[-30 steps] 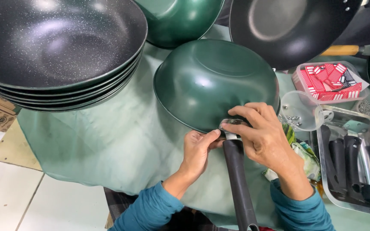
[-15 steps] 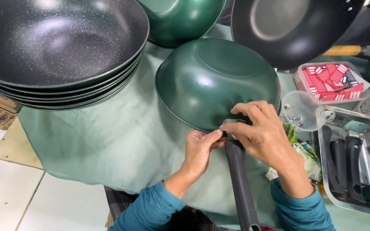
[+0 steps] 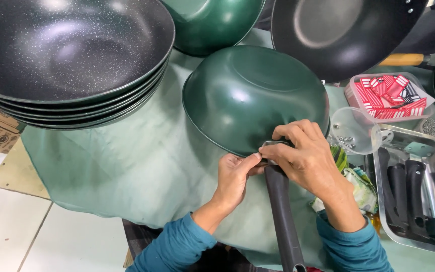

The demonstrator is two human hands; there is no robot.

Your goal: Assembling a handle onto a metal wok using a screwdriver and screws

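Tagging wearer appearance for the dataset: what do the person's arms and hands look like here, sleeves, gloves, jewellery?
Both hands are bare: no gloves, and no rings or watch show on the left hand or the right hand. Each forearm is uncovered up to a teal long sleeve, pushed back and bunched, with a ribbed knit look: left sleeve, right sleeve. No markings or logos show.

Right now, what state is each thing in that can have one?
Upside-down green wok: bottom up on the cloth, both hands at its rim.
Dark grey handle: butted against the rim.
Left hand: fingers pinching the joint.
Right hand: laid over the joint.
Stack of speckled black woks: nested, upright.
Steel tray: holding spare handles.
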